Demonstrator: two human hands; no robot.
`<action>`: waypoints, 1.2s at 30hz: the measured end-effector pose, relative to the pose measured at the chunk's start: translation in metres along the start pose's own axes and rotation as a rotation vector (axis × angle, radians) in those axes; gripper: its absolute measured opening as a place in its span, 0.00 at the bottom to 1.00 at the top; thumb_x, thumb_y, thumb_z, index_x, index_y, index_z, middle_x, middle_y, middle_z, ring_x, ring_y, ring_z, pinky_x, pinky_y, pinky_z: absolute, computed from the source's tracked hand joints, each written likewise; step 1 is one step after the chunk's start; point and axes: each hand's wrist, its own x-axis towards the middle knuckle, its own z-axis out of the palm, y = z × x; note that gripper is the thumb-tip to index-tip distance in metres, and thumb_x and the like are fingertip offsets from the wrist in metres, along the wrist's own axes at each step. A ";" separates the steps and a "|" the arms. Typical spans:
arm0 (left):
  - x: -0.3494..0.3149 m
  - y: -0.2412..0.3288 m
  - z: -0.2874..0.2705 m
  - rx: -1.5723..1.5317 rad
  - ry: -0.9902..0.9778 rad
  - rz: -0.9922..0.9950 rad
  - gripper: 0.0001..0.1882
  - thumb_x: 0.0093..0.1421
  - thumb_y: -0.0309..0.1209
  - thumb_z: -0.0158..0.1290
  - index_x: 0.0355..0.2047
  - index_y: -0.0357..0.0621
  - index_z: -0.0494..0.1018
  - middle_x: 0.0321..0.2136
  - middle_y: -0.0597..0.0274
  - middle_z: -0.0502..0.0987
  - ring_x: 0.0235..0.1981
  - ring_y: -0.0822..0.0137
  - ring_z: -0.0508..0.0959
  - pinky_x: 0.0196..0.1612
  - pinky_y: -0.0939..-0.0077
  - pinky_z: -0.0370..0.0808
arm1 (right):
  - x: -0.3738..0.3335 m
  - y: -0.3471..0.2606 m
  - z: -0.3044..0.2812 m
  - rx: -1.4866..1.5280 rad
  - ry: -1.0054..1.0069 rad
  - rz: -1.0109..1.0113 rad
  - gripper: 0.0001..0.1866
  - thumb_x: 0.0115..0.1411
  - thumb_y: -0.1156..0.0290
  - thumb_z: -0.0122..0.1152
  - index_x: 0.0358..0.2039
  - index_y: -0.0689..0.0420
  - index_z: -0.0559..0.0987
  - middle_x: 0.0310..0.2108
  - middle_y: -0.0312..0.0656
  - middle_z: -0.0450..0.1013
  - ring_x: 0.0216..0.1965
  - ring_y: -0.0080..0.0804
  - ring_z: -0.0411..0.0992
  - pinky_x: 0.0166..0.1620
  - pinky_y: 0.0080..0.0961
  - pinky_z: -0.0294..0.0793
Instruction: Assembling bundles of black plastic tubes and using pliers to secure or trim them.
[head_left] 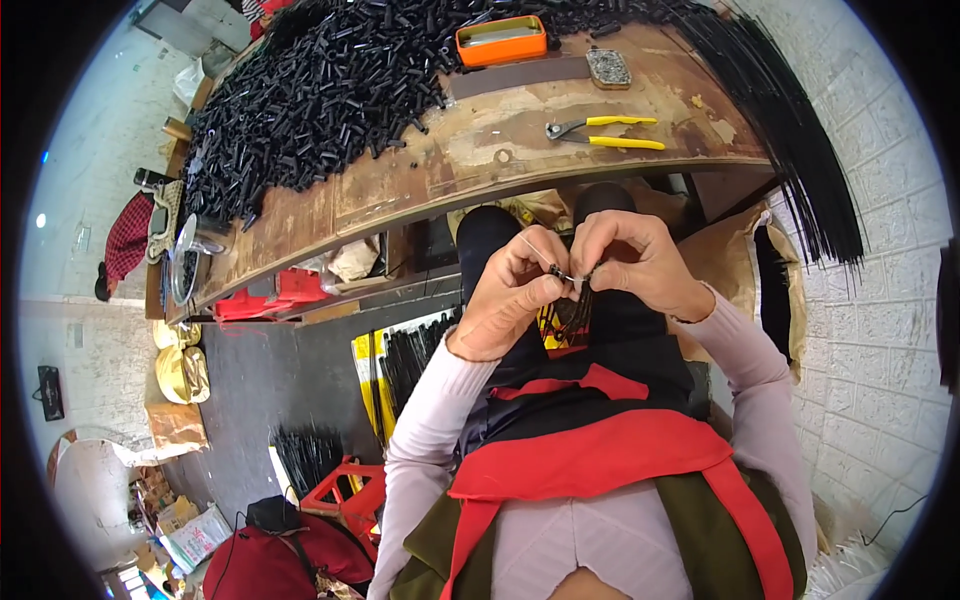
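My left hand [508,295] pinches a thin silvery wire with a small black tube [556,271] on it, held over my lap. My right hand [630,255] meets it from the right, fingertips closed on the same wire and on a bunch of thin black strands [577,312] that hangs down between my knees. Both hands touch each other just below the front edge of the worn wooden bench [480,160]. A large heap of short black tubes [320,80] covers the bench's left and far side.
Yellow-handled pliers [605,131] lie on the bench near its front edge. An orange tin [501,40] and a small metal tray [608,67] sit farther back. Long black rods [790,140] fan over the bench's right end. Red crates and bundles lie on the floor at left.
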 end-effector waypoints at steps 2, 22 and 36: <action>0.000 -0.004 0.004 0.019 0.026 0.045 0.14 0.56 0.26 0.64 0.33 0.43 0.67 0.34 0.64 0.71 0.35 0.73 0.73 0.41 0.79 0.72 | -0.001 0.001 -0.001 -0.029 0.069 -0.006 0.07 0.55 0.78 0.67 0.30 0.61 0.75 0.32 0.40 0.73 0.35 0.26 0.71 0.40 0.23 0.70; 0.039 0.011 0.007 0.271 0.077 -0.201 0.08 0.59 0.24 0.60 0.38 0.34 0.76 0.38 0.54 0.79 0.42 0.65 0.79 0.45 0.71 0.80 | -0.003 -0.024 -0.041 -0.395 0.198 -0.118 0.07 0.53 0.77 0.69 0.32 0.59 0.80 0.34 0.36 0.74 0.39 0.24 0.72 0.45 0.22 0.68; 0.092 0.013 -0.067 0.168 0.266 -0.203 0.09 0.60 0.25 0.58 0.41 0.34 0.77 0.37 0.57 0.80 0.40 0.66 0.80 0.42 0.68 0.80 | 0.255 -0.013 -0.325 -1.669 0.364 0.003 0.08 0.56 0.66 0.63 0.32 0.56 0.82 0.29 0.45 0.79 0.33 0.40 0.78 0.37 0.32 0.75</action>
